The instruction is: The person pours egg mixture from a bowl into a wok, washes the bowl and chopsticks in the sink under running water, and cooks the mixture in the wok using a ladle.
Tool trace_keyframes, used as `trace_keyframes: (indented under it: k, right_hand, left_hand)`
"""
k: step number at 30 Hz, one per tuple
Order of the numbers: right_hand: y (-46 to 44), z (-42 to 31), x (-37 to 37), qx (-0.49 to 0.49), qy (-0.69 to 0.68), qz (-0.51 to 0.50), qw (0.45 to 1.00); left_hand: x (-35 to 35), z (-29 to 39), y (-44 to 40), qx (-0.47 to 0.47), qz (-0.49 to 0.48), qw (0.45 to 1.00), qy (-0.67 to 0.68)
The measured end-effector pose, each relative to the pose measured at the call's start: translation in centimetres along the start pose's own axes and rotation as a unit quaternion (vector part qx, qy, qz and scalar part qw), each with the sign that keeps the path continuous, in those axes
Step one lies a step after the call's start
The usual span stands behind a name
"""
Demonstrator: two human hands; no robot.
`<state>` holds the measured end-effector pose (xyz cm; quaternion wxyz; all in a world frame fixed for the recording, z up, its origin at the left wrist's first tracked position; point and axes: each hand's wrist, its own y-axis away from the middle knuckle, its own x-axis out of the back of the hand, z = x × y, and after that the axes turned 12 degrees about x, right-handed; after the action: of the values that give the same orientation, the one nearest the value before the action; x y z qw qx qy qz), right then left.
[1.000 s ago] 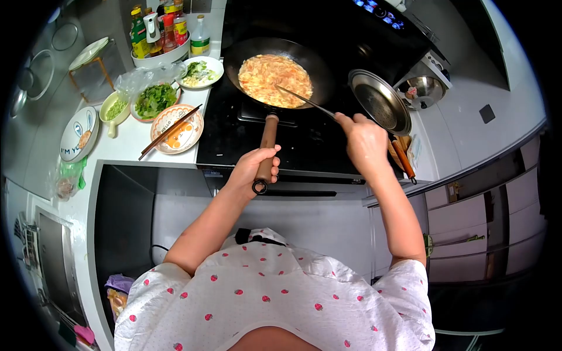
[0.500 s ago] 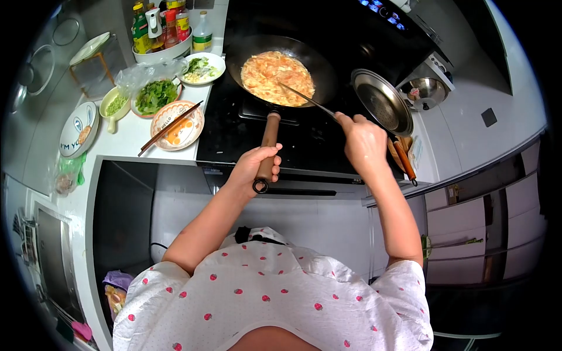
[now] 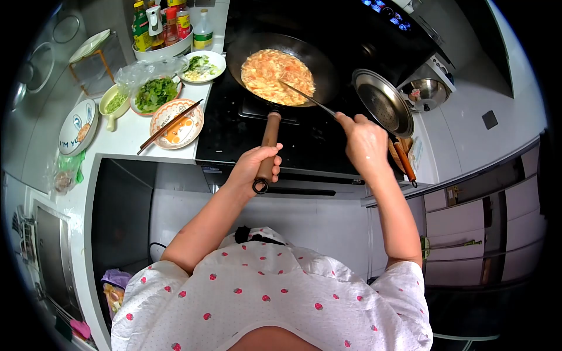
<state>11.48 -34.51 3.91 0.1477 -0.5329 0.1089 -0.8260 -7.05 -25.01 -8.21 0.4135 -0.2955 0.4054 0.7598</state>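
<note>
My left hand (image 3: 253,168) is closed round the brown handle (image 3: 270,131) of a dark wok (image 3: 325,73) on the black stove. Reddish-yellow food, looking like egg and tomato, (image 3: 275,73) lies in the wok. In my right hand (image 3: 364,143) is a thin metal utensil (image 3: 313,100), gripped near its end. It slants down to the left, and its far tip is sunk in the food and hidden.
Right of the wok lie a round metal lid (image 3: 383,102), a wooden-handled tool (image 3: 404,161) and a steel bowl (image 3: 426,93). On the left counter are a patterned bowl (image 3: 190,126) with chopsticks (image 3: 170,127), leafy greens (image 3: 157,95), a chopped-scallion plate (image 3: 215,61) and condiment bottles (image 3: 140,29).
The food in the wok looks looser and spread a little differently around the utensil's tip. Both hands keep nearly the same place and grip; the view has shifted slightly.
</note>
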Motion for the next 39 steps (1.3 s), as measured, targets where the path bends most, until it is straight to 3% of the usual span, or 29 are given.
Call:
trace_keyframes:
  k: [5,13,22,26,34,35,36,39]
  right_hand:
    - [1.6,2.8,2.7,-0.054,0.006,-0.026,0.998]
    - [-0.6,-0.7,-1.3,-0.018,-0.004,-0.003,1.0]
    - [0.7,2.3,3.0,-0.071,-0.012,-0.021,0.997]
    - [-0.7,1.2,-0.2,-0.015,0.007,0.019,1.0]
    - [1.5,2.8,-0.4,-0.061,-0.114,-0.009,0.992]
    - [1.5,3.4,-0.9,-0.055,-0.152,0.0,0.987]
    - [1.1,3.4,-0.8,-0.114,-0.215,-0.062,0.968]
    - [-1.0,2.7,-0.2,-0.256,-0.405,-0.245,0.843]
  left_hand:
    - [-0.1,0.0,0.0,0.001,0.004,1.0,-0.001]
    - [-0.3,0.1,0.2,0.002,0.01,1.0,0.003]
    - [-0.2,-0.1,-0.1,-0.001,0.014,1.0,0.0]
    - [-0.3,-0.3,0.0,-0.001,0.017,1.0,0.001]
    - [-0.7,-0.2,0.1,-0.003,0.027,1.0,-0.002]
    - [-0.7,-0.3,0.1,-0.001,0.025,1.0,0.001]
    - [-0.6,-0.2,0.1,0.001,0.024,1.0,0.002]
    - [-0.5,-0.2,0.0,0.002,0.023,1.0,0.002]
